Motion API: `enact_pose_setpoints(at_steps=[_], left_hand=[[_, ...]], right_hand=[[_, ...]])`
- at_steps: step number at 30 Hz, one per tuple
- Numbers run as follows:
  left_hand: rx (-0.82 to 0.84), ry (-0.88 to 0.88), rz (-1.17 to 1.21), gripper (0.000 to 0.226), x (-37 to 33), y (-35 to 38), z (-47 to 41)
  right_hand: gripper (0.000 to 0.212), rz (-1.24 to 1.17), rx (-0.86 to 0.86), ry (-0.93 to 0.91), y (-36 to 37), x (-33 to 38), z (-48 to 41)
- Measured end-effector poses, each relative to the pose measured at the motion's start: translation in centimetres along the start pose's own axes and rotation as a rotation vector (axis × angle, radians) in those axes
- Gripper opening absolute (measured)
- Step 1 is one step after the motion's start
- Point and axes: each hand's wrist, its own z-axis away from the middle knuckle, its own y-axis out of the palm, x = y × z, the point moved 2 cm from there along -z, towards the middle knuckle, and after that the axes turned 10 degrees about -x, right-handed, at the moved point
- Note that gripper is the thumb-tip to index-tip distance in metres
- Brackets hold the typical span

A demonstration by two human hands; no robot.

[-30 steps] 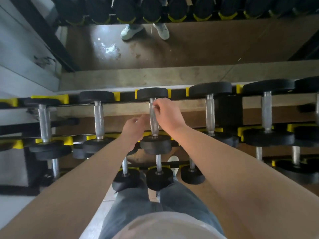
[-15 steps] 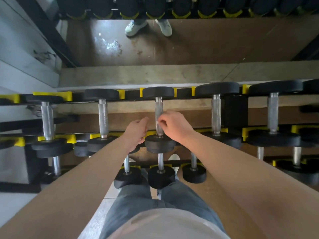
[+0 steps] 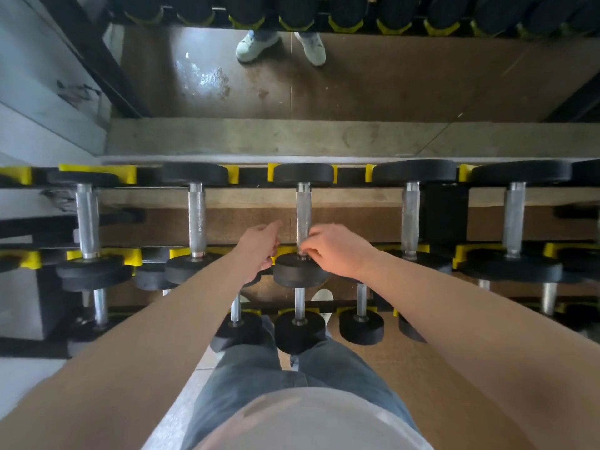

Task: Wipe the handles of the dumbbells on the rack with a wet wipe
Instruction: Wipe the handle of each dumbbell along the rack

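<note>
Beside the near weight, right grip pinches handle.

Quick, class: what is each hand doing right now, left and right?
Left hand: open, loosely curled beside the dumbbell handle, holding nothing visible.
Right hand: closed, pinching the dumbbell handle at its lower end.

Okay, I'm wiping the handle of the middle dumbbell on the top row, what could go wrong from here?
1. Your right hand pinches the handle only at its near end, by the near head; the far stretch may get missed.
2. No wet wipe plainly shows in the fingers, so bare skin may be doing the rubbing.
3. A hard tug could roll the dumbbell out of its yellow cradle toward your shoe below.
</note>
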Motion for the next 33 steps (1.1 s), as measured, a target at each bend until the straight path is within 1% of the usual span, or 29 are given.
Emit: enact_pose_setpoints(at_steps=[2,4,5,7,8,9,10,12,13,14,17,18,21,23,24,26,28,30,33], left_hand=[[0.009,-0.011,-0.002,0.02,0.0,0.1,0.1],[0.018,-0.016,-0.002,0.02,0.0,0.1,0.0],[0.018,-0.018,-0.008,0.021,0.0,0.1,-0.1],[0.01,-0.028,-0.019,0.019,-0.1,0.0,-0.1],[0.008,-0.032,-0.013,0.016,-0.2,-0.1,-0.2],[0.008,-0.032,-0.005,0.014,-0.3,-0.1,-0.3],[0.011,-0.026,0.0,0.013,-0.3,-0.1,-0.4],[0.034,-0.005,0.013,0.015,-0.2,-0.1,-0.7],[0.042,0.002,0.017,0.016,-0.2,-0.1,-0.8],[0.043,0.006,0.018,0.018,-0.2,0.0,-0.9],[0.048,-0.009,0.018,0.019,-0.1,0.4,-0.9],[0.048,-0.019,0.023,0.019,0.0,0.5,-0.9],[0.047,-0.038,0.027,0.02,0.1,0.6,-0.9],[0.035,-0.046,0.005,0.021,0.1,0.4,-1.0],[0.029,-0.047,-0.001,0.021,0.2,0.3,-1.0],[0.014,-0.049,-0.005,0.021,0.3,0.0,-1.3],[0.009,-0.044,-0.009,0.021,0.3,-0.1,-1.5],[0.011,-0.036,-0.009,0.022,0.2,-0.1,-1.6],[0.009,-0.033,-0.011,0.023,0.4,0.3,-1.5]], right_hand=[[0.018,0.007,-0.197,0.059,-0.1,-0.3,-1.0],[0.017,0.019,-0.414,0.17,-0.8,-0.4,-2.3],[0.018,0.014,-0.494,0.239,-1.2,-0.5,-3.0],[0.02,-0.034,-0.583,0.356,-1.7,-0.4,-3.8],[0.02,-0.065,-0.585,0.381,-1.7,-0.3,-3.8],[0.018,-0.092,-0.545,0.386,-1.4,-0.3,-3.4],[0.015,-0.11,-0.465,0.377,-0.9,-0.2,-2.6],[0.009,-0.138,-0.234,0.359,0.2,-0.2,-0.6],[0.008,-0.164,-0.147,0.368,0.7,-0.2,0.3],[0.009,-0.198,-0.119,0.392,1.1,-0.2,0.9],[0.011,-0.298,-0.209,0.54,1.5,-0.2,0.9],[0.011,-0.341,-0.271,0.609,1.5,-0.3,0.5],[0.012,-0.494,-0.528,0.796,0.4,-0.5,-1.6],[0.015,-0.549,-0.635,0.853,-0.6,-0.6,-3.0],[0.018,-0.549,-0.655,0.862,-1.0,-0.5,-3.5],[0.023,-0.534,-0.635,0.848,-1.3,-0.3,-3.7],[0.027,-0.511,-0.548,0.801,-1.1,-0.3,-2.8],[0.026,-0.473,-0.369,0.775,-0.2,-0.5,-1.5],[0.022,-0.311,-0.016,0.738,1.0,-0.8,-0.7]])
